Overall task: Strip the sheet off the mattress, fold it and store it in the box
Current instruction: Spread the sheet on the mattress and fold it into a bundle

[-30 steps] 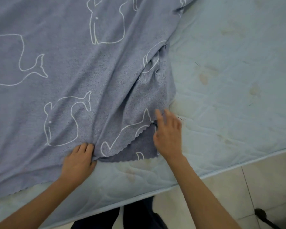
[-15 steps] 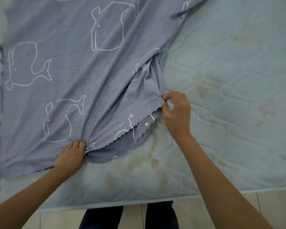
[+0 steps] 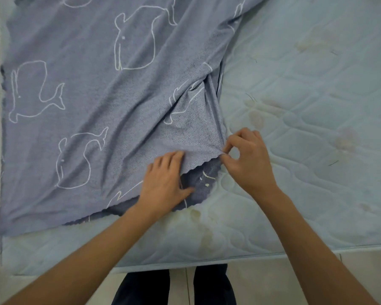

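On the near edge of the pale blue quilted mattress [image 3: 306, 128], head view: grey-blue knit sheet with white whale outlines [image 3: 86, 73] is already pulled off the right half and doubled over to the left, so stripping looks mostly done and folding is in hand.

Right hand [image 3: 249, 159]: thumb and forefinger pinched together on the scalloped corner of the top layer. Left hand [image 3: 167, 183]: fingers tucked under that same hem, thumb on top, grip clamped on the sheet just beside the right hand.

Lower layer peeks out darker beneath. Fabric is thin, limp, bunches into soft ridges above the hands. Mattress ticking is stitched in wavy panels, stained in patches.

Next move, my guess: match the corners of both layers, pull taut, flatten the bunch before another fold. Box not in view.
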